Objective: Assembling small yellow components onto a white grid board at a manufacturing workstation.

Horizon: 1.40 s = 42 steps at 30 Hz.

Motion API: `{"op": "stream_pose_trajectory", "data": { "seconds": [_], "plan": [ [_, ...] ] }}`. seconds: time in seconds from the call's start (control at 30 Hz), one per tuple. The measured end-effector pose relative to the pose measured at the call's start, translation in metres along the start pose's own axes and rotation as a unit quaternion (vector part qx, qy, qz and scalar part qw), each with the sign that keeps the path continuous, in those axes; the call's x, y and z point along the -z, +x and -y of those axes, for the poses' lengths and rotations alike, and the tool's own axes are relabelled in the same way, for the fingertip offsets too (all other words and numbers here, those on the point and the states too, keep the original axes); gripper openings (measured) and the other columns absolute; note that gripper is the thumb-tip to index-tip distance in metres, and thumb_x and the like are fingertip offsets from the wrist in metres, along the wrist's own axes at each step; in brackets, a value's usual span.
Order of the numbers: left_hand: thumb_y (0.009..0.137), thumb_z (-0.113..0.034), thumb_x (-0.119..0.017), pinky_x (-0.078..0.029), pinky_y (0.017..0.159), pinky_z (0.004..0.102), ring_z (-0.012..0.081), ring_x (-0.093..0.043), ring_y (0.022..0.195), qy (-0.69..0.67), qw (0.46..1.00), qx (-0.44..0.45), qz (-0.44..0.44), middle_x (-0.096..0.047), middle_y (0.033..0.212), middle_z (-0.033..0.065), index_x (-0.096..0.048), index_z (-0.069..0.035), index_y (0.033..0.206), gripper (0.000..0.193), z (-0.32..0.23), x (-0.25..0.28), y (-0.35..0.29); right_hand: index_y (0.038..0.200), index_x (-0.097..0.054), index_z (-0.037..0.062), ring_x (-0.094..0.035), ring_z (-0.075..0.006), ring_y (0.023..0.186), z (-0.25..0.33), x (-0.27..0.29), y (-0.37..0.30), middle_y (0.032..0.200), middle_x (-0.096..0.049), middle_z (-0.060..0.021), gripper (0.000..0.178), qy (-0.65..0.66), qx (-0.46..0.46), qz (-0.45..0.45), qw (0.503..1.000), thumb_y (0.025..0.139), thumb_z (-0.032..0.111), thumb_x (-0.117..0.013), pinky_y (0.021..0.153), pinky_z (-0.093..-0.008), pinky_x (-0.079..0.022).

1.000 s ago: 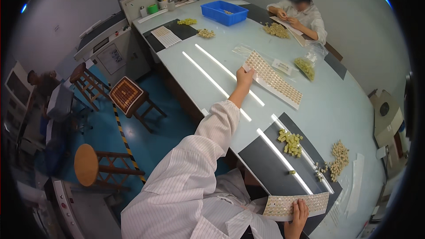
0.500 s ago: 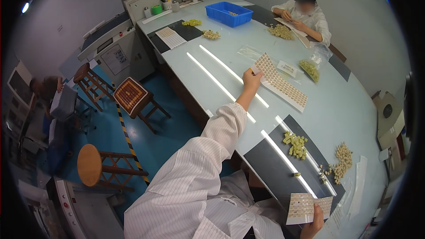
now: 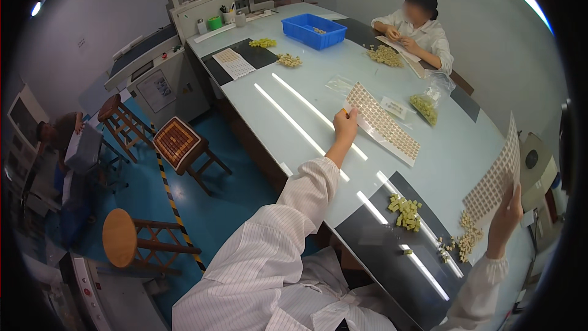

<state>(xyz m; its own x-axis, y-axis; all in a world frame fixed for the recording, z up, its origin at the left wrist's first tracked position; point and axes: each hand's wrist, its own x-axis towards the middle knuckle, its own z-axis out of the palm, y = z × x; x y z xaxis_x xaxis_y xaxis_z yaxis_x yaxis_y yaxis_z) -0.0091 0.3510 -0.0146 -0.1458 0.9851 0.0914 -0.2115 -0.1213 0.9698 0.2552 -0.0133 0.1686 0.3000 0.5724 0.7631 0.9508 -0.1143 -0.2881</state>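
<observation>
My left hand [image 3: 346,125] is closed on the near-left edge of a white sheet [image 3: 387,125] covered in rows of small beige squares. A bit of orange shows at its fingers; I cannot make out what it is. At the right, my right hand [image 3: 506,216] grips a second white sheet with beige squares [image 3: 495,175], tilted up off the table. Below that sheet lies a heap of small beige pieces [image 3: 468,239]. Green cubes [image 3: 404,213] are piled on a dark mat [image 3: 367,242] in front of me, with a single cube [image 3: 407,251] apart from them.
Across the glass table, a co-worker [image 3: 419,30] sits by a beige heap [image 3: 384,56]. A blue bin [image 3: 314,32] stands at the back. Past my left sheet lies a clear bag of green pieces [image 3: 424,109]. Stools [image 3: 179,143] stand on the floor at left.
My right hand has risen from the near mat to the right, lifting its sheet upright. My left hand and its sheet have hardly moved.
</observation>
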Motion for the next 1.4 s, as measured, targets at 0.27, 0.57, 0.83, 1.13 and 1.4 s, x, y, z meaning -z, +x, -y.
{"op": "stream_pose_trajectory", "data": {
  "seconds": [0.27, 0.57, 0.83, 1.13, 1.4],
  "plan": [
    [0.093, -0.022, -0.058, -0.048, 0.071, 0.0432, 0.0343, -0.063, 0.075, 0.092, 0.994, -0.027, -0.047, -0.066, 0.08, 0.0213, -0.061, 0.007, 0.086, 0.029, 0.013, 0.017, 0.023, 0.134, -0.048, 0.0009, -0.062, -0.0445, 0.1, 0.092, -0.225, 0.123, 0.115, -0.061, -0.029, 0.048, 0.091, 0.116, -0.017, 0.989, 0.087, -0.009, -0.041, 0.083, -0.0459, -0.05],
    [0.096, -0.016, -0.05, -0.048, 0.076, 0.0433, 0.038, -0.064, 0.085, 0.104, 0.99, -0.074, -0.066, -0.067, 0.094, 0.0245, -0.062, 0.01, 0.101, 0.029, 0.021, 0.011, 0.017, 0.139, -0.037, -0.006, -0.051, -0.0433, 0.121, 0.115, -0.376, 0.122, 0.132, -0.051, -0.03, 0.059, 0.138, 0.015, 0.2, 0.97, 0.094, 0.028, -0.055, 0.1, -0.0453, -0.042],
    [0.1, -0.02, -0.049, -0.05, 0.075, 0.0361, 0.0231, -0.064, 0.086, 0.047, 0.998, -0.021, -0.04, -0.066, 0.098, 0.013, -0.06, 0.004, 0.109, 0.029, 0.005, 0.028, 0.024, 0.131, -0.052, -0.0101, -0.052, -0.0347, 0.125, 0.072, -0.302, 0.131, 0.132, -0.055, -0.0269, 0.066, 0.311, -0.091, 0.348, 0.879, 0.088, 0.038, -0.066, 0.105, -0.036, -0.039],
    [0.099, -0.019, -0.056, -0.052, 0.088, 0.0288, 0.0128, -0.061, 0.101, -0.396, 0.901, 0.111, 0.14, -0.061, 0.116, -0.001, -0.056, -0.011, 0.121, 0.023, 0.001, 0.019, 0.01, 0.135, -0.047, -0.0103, -0.06, -0.0345, 0.115, 0.01, -0.289, 0.044, 0.123, -0.06, -0.0278, 0.081, 0.205, -0.078, 0.377, 0.9, 0.075, 0.031, -0.082, 0.097, -0.0349, -0.046],
    [0.096, -0.011, -0.06, -0.053, 0.089, 0.0215, 0.0094, -0.061, 0.106, -0.477, 0.853, 0.109, 0.179, -0.064, 0.117, -0.0022, -0.057, -0.011, 0.123, 0.028, 0.014, 0.036, 0.017, 0.109, -0.062, 0.0037, -0.063, -0.013, 0.089, 0.039, -0.254, 0.05, 0.092, -0.067, -0.0049, 0.034, 0.506, -0.249, 0.415, 0.715, 0.087, 0.026, -0.075, 0.084, -0.0296, -0.052]
  ]
}}
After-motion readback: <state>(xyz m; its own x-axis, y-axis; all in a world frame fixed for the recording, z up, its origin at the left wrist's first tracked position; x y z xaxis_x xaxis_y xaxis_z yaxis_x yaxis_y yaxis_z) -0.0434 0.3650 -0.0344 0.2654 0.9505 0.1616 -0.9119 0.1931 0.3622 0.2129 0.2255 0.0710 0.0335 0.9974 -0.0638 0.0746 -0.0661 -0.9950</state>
